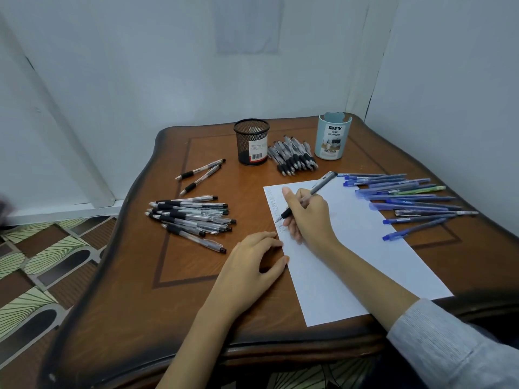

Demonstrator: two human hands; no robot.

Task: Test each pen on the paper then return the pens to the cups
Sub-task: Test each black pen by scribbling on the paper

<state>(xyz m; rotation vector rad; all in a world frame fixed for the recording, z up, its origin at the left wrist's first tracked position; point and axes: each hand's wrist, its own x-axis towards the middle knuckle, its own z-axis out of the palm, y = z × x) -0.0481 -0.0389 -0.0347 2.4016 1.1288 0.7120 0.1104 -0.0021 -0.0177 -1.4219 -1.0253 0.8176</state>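
Observation:
My right hand (307, 213) grips a black-grip pen (323, 183) with its tip on the left margin of the white paper (365, 248), where faint scribbles run down the edge. My left hand (250, 262) rests on the table, fingers curled loosely, its fingertips and thumb touching the paper's left edge. A black mesh cup (252, 141) and a light blue cup (332, 136) stand at the back of the table. Neither cup shows pens sticking out.
Several clear black-grip pens (191, 217) lie heaped left of the paper, two more pens (200, 172) behind them. Another bunch of pens (293, 157) lies between the cups. Several blue pens (407, 200) fan out on the right. The wooden table (196, 304) stands in a wall corner.

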